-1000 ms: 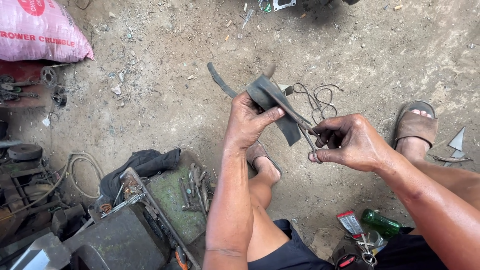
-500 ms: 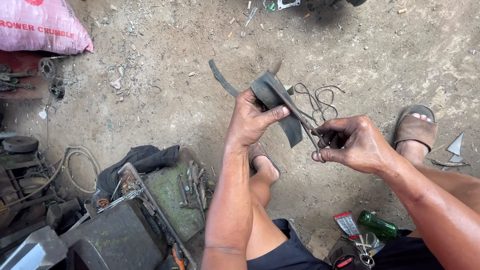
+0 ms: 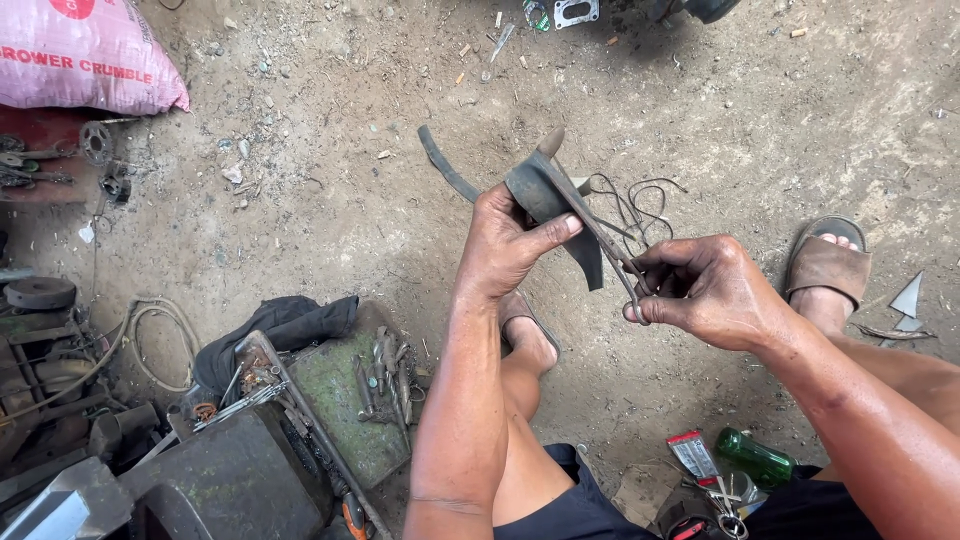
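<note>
My left hand (image 3: 512, 240) grips a dark rubber strip (image 3: 545, 190), folded over, with a curved tail trailing left toward the dirt ground. My right hand (image 3: 705, 290) is closed on the handles of metal scissors (image 3: 600, 232). Their blades run up and left across the rubber piece, close to my left thumb. Thin dark rubber trimmings (image 3: 640, 200) lie on the ground just behind the scissors. Both hands are held above the dirt floor, in front of my bent knees.
An open green metal toolbox (image 3: 340, 395) with wrenches sits at lower left beside a dark cloth (image 3: 280, 325). A pink sack (image 3: 85, 55) lies at top left. A green bottle (image 3: 755, 457) and a tube (image 3: 692, 455) lie by my right leg. My sandalled feet (image 3: 825, 265) rest on the dirt.
The camera view has shifted slightly. My hands keep the same hold; the scissors stay across the rubber strip, with the right hand a little lower.
</note>
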